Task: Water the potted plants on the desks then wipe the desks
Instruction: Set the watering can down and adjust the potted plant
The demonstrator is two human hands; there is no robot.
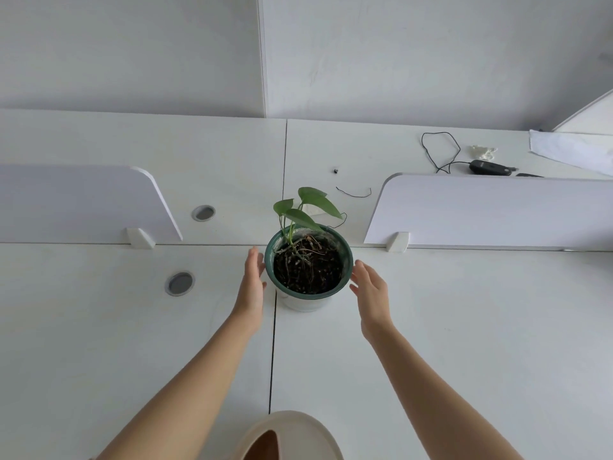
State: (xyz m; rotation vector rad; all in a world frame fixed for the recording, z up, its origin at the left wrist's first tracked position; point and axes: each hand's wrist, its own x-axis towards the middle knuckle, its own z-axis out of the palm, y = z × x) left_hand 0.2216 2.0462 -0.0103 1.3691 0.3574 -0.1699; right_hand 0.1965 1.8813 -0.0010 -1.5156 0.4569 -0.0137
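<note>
Squarely at the centre of the view stood the potted plant [308,260], a green-rimmed pot of dark soil with a few leaves rising toward 12 o'clock, set on the white table [464,327] just in front of the gap between two divider panels [491,210]. At the pot's 9 o'clock the left hand [252,287] was held flat with its fingers [253,260] spread wide, gripping nothing, very close to the rim. At 3 o'clock the right hand [373,295] mirrored it, fingers [360,270] equally wide and empty. Whether either touched the pot could not be told. Toward 1 o'clock, beyond the panels, lay a black mouse [490,167] with its cable [441,151].
</note>
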